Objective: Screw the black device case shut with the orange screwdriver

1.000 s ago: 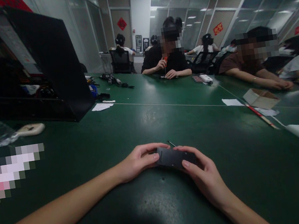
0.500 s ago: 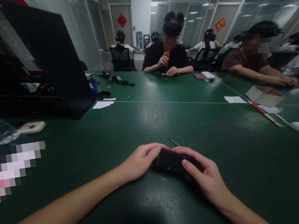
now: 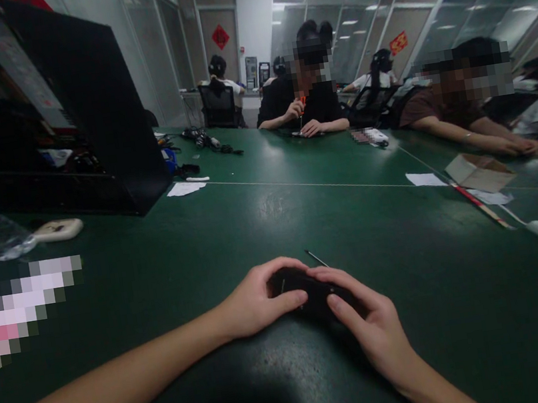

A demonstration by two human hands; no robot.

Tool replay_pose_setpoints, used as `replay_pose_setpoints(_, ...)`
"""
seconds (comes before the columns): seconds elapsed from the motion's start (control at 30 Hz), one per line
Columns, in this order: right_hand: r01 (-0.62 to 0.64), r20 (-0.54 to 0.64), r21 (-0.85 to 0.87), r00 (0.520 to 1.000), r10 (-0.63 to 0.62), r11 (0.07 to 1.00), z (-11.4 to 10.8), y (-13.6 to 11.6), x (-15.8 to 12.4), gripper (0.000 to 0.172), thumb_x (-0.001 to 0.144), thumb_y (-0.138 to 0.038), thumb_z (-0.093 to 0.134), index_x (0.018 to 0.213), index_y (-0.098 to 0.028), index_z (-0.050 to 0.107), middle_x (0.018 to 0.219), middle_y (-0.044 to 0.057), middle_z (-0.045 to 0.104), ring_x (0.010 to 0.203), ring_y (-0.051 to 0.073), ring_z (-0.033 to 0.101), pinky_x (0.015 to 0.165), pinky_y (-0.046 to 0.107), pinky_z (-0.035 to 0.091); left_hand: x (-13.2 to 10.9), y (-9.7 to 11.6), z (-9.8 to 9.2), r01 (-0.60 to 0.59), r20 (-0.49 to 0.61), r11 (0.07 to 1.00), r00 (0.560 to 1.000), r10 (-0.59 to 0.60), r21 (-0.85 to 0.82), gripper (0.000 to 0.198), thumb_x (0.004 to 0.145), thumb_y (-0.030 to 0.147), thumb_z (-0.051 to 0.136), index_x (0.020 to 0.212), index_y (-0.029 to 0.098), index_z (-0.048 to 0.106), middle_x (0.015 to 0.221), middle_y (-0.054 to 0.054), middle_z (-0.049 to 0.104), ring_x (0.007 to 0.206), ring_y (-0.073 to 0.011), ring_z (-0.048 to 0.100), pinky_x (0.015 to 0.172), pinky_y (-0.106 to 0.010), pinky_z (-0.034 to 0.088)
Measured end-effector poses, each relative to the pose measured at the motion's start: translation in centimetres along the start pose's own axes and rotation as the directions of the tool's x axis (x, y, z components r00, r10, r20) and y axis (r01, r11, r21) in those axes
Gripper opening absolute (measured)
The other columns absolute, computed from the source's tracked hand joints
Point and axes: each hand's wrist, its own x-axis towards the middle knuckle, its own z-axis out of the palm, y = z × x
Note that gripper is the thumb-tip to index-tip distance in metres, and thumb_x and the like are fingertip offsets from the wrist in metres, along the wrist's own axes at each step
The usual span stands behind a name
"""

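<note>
left hand (image 3: 258, 303): half-curled, gripping black device (image 3: 317, 295) at 9 o'clock | right hand (image 3: 374, 317): likewise, at 4 o'clock | thin metal rod (image 3: 316, 258): 1 o'clock of device

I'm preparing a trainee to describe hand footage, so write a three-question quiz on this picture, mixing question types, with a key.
1. True or false: the left hand and the right hand are both on the black object.

2. Where in the picture is the pale box?
A) Left edge
B) Centre
C) Right side

3. One end of the thin metal rod is hidden behind which hand's fingers?

Key:
1. True
2. C
3. The right hand's
</note>
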Motion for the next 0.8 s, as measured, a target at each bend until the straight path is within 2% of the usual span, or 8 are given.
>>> replay_pose_setpoints(0.13, -0.057, 0.067, 0.016, 0.996, 0.056, 0.998, -0.2, 0.0, 0.3, 0.027, 0.092, -0.039, 0.064, 0.117, -0.036, 0.073, 0.131, 0.001, 0.070, 0.130, 0.023, 0.058, 0.113, 0.043, 0.043, 0.0, 0.0, 0.2, 0.006, -0.063, 1.000, 0.998, -0.008, -0.027, 0.041, 0.084, 0.029, 0.073, 0.122, 0.019, 0.062, 0.118, -0.008, 0.068, 0.110, -0.0231, 0.063, 0.097, -0.035, 0.047)
replay_pose_setpoints(0.3, -0.152, 0.114, -0.010, 0.982, 0.152, 0.988, -0.1, -0.4, 0.1, 0.034, 0.092, -0.043, 0.063, 0.125, -0.036, 0.069, 0.139, 0.001, 0.063, 0.136, 0.025, 0.052, 0.119, 0.048, 0.034, -0.2, 0.1, 0.3, 0.029, -0.213, 0.999, 0.977, -0.035, -0.032, 0.040, 0.083, 0.034, 0.072, 0.118, 0.017, 0.060, 0.101, -0.005, 0.068, 0.094, -0.0209, 0.064, 0.083, -0.031, 0.052)
replay_pose_setpoints(0.43, -0.282, 0.182, 0.059, 0.946, 0.267, 0.958, -0.3, -0.7, 0.1, 0.042, 0.089, -0.044, 0.067, 0.129, -0.034, 0.066, 0.136, 0.004, 0.066, 0.127, 0.027, 0.061, 0.113, 0.051, 0.041, -0.1, 0.1, 0.2, 0.013, -0.290, 0.999, 0.957, -0.021, -0.032, 0.044, 0.082, 0.034, 0.073, 0.121, 0.018, 0.057, 0.102, -0.006, 0.068, 0.095, -0.0214, 0.065, 0.084, -0.031, 0.052)
replay_pose_setpoints(0.53, -0.355, 0.213, 0.161, 0.924, 0.319, 0.921, -0.4, -0.7, 0.3, 0.043, 0.083, -0.043, 0.075, 0.124, -0.031, 0.070, 0.126, 0.005, 0.072, 0.116, 0.028, 0.068, 0.107, 0.049, 0.048, 0.1, 0.0, 0.2, 0.019, -0.292, 0.998, 0.956, -0.037, -0.066, 0.050, 0.080, 0.033, 0.076, 0.122, 0.017, 0.055, 0.104, -0.008, 0.070, 0.097, -0.0229, 0.066, 0.084, -0.033, 0.052)
replay_pose_setpoints(0.67, -0.353, 0.135, 0.297, 0.935, 0.327, 0.887, 0.2, -0.6, 0.3, 0.040, 0.078, -0.042, 0.080, 0.116, -0.030, 0.074, 0.121, 0.005, 0.075, 0.111, 0.027, 0.070, 0.104, 0.046, 0.050, 0.4, -0.3, 0.9, 0.043, -0.290, 0.964, 0.949, -0.121, -0.262, 0.067, 0.078, 0.034, 0.077, 0.135, 0.017, 0.045, 0.109, -0.010, 0.072, 0.102, -0.0252, 0.068, 0.091, -0.038, 0.052)
replay_pose_setpoints(0.73, -0.329, 0.103, 0.379, 0.944, 0.314, 0.865, 0.6, -0.5, 0.2, 0.039, 0.080, -0.041, 0.078, 0.117, -0.030, 0.073, 0.125, 0.006, 0.073, 0.114, 0.027, 0.069, 0.105, 0.046, 0.050, 0.3, -0.5, 1.7, 0.028, -0.228, 0.930, 0.966, -0.119, -0.367, 0.066, 0.078, 0.036, 0.078, 0.133, 0.017, 0.047, 0.120, -0.013, 0.070, 0.115, -0.0273, 0.065, 0.101, -0.041, 0.048)
replay_pose_setpoints(0.8, -0.322, 0.109, 0.442, 0.946, 0.306, 0.837, 0.8, -0.3, -0.1, 0.038, 0.083, -0.040, 0.076, 0.119, -0.030, 0.070, 0.127, 0.007, 0.071, 0.114, 0.026, 0.068, 0.105, 0.045, 0.049, 0.1, -0.6, 2.4, 0.037, -0.131, 0.923, 0.987, -0.093, -0.382, 0.057, 0.080, 0.038, 0.077, 0.126, 0.014, 0.055, 0.128, -0.016, 0.067, 0.122, -0.0289, 0.061, 0.106, -0.041, 0.045)
